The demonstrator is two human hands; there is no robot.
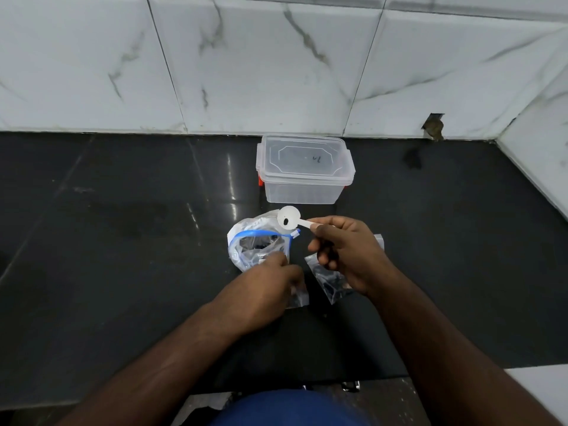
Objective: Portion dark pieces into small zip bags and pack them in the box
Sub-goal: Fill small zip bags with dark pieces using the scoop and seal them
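Observation:
A large clear zip bag [250, 241] with a blue zipper rim lies open on the dark counter, dark pieces inside it. My left hand [273, 281] holds a small clear zip bag [298, 298] just in front of the large bag. My right hand [344, 253] pinches the handle of a white plastic scoop [289, 218], which hovers above the large bag with one dark piece in its bowl. Another small zip bag [329, 279] with dark pieces lies under my right hand. The clear plastic box [304, 170], lid on, stands behind near the wall.
The dark glossy counter [123, 241] runs left and right, backed by a white marbled tile wall [246, 63]. A side wall closes the right end. A hole in the tile [433, 127] shows right of the box. The counter's front edge is near my body.

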